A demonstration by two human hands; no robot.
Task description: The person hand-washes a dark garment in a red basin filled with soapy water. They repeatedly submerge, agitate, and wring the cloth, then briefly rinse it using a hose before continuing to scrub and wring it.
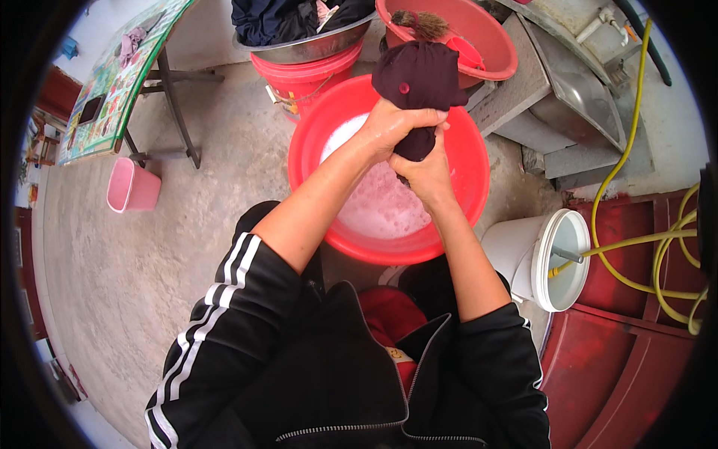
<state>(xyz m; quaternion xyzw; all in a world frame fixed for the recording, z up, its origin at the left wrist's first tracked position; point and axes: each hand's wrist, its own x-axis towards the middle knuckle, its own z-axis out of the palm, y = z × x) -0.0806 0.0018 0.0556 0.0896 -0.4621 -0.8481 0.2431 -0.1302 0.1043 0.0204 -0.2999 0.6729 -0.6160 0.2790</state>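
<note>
A dark maroon garment (419, 78) is held above a red plastic basin (310, 142) of soapy water (381, 202). The cloth is gripped by both hands, one stacked above the other along its length: the left hand (396, 123) is clamped around the upper part, just under the bunched end that bulges out above the fist, and the right hand (426, 176) is closed on the lower part, nearer the suds. The two hands are touching, with only a short stretch of fabric visible between them. The long axis of the garment runs roughly up and away from the body, from the foam toward the far rim of the basin. A small red button-like spot is seen on the bunched end.

Behind the basin a red bucket (299, 82) topped by a metal bowl (314, 45) of dark clothes is placed, and a second red basin (490, 49) stands beside it. To the person's right a white bucket (516, 247) is fed by a yellow hose (628, 150). A small pink bin (133, 187) stands on the concrete floor (149, 269) to the left.
</note>
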